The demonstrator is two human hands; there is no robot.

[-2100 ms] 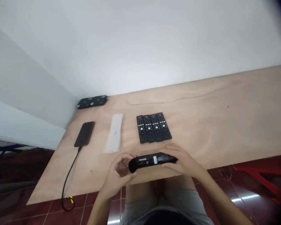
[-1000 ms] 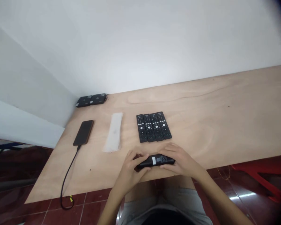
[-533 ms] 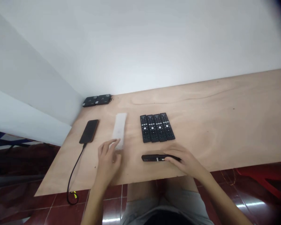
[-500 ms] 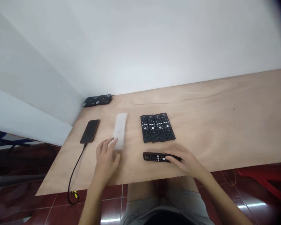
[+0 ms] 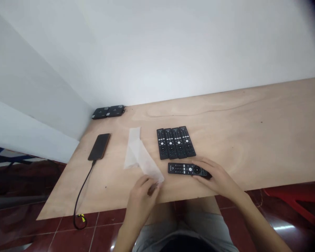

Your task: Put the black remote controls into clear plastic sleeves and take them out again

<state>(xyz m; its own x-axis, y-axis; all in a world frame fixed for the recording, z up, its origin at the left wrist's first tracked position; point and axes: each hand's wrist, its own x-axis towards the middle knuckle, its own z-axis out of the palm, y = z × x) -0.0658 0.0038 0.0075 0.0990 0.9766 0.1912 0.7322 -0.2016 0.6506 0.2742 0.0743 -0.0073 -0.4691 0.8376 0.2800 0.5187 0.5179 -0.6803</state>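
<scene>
My left hand (image 5: 144, 194) pinches the near end of a translucent white plastic sleeve (image 5: 149, 161), which slants across another such sleeve (image 5: 131, 154) lying flat on the table. In my right hand (image 5: 212, 173) is a black remote control (image 5: 182, 168), held by its right end with the button side up and its other end pointing left. Several more black remotes (image 5: 175, 142) lie side by side in a row just beyond it, buttons up.
A smartphone (image 5: 99, 147) lies at the left with a black cable (image 5: 82, 190) hanging over the wooden table's (image 5: 238, 133) front edge. Two black boxes (image 5: 107, 111) sit in the back left corner by the wall. A red stool (image 5: 294, 201) stands below at the right.
My left hand has taken one sleeve's near end and drawn it right, off the other sleeve. My right hand has shifted the remote slightly right and away from me, tilting its buttons up.
</scene>
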